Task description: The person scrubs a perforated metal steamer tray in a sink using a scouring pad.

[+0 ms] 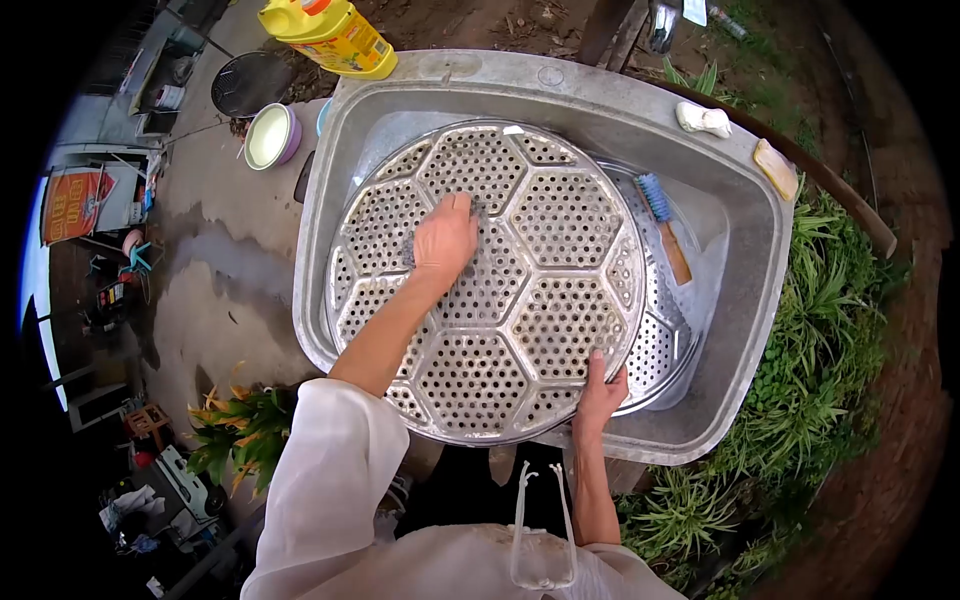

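Observation:
A large round metal steamer tray, with small holes in hexagonal panels, lies tilted across the grey sink. My left hand is closed and pressed on its upper left part; what it holds is hidden under the fingers. At the lower right rim my right hand grips the tray, thumb on top and fingers beneath. Under it, to the right, shows part of a second perforated metal tray. A brush with blue bristles and a wooden handle lies in the sink, right of the big tray.
A yellow bottle stands by the sink's upper left corner. On the right rim are a white cloth or sponge and a yellowish sponge. A bowl stands at the left. Green plants grow along the right side.

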{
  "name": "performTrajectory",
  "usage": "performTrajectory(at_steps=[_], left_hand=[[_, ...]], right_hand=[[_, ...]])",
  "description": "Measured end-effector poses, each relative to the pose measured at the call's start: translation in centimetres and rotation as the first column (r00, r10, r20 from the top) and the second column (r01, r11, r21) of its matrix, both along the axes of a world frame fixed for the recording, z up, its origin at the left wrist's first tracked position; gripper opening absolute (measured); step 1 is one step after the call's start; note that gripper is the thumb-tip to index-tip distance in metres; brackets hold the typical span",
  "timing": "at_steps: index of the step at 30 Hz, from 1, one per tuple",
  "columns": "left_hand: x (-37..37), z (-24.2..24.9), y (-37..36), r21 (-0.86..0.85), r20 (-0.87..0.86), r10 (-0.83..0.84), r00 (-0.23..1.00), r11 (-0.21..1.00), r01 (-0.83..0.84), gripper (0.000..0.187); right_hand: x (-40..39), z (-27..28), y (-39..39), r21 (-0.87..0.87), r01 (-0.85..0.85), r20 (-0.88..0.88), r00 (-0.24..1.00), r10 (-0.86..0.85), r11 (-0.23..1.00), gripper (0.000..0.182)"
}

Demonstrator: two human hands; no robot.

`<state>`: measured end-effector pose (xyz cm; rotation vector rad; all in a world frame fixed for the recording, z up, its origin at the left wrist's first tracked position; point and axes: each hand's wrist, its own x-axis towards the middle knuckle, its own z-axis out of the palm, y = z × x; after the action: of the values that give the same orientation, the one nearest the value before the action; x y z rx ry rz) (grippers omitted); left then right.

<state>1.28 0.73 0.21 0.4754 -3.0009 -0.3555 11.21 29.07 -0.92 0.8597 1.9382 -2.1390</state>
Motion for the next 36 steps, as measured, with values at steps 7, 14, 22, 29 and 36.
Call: performTrajectory(at_steps=[7,14,22,29,36], left_hand=[[8.1,2.9,6.4,0.241,0.127,-0.618,0.776,0.778,0.58,0.024],[-2.0,-0.9,2.6,0.054,-0.052,-0.224,0.973,0.972,0.227,0.019],[3.8,0.6,-2.4,0.049,-0.031,-0.39,0.92,0.919,0.392,0.016],[10.8,3.0,-0.8,0.209,0.077,-0.557,0.827,0.82,0.533,0.018],[0.8,-0.5,-13.8,-0.019,-0.025,-0.215,0.976,0.976,0.215,0.016]], right_hand=[[0.6,0.6,0.1,0.082,-0.006,0.027,1.0,0.004,0.997,0.02],[0.8,0.6,0.1,0.079,-0.003,0.018,1.0,0.002,0.997,0.02],[1.0,0.4,0.2,0.083,-0.018,-0.013,1.0,0.019,0.996,0.021],[0.7,0.3,-0.2,0.1,0.03,-0.017,0.999,-0.029,0.995,0.019],[0.9,0.4,-0.6,0.204,0.041,-0.052,0.998,-0.031,0.978,0.02]])
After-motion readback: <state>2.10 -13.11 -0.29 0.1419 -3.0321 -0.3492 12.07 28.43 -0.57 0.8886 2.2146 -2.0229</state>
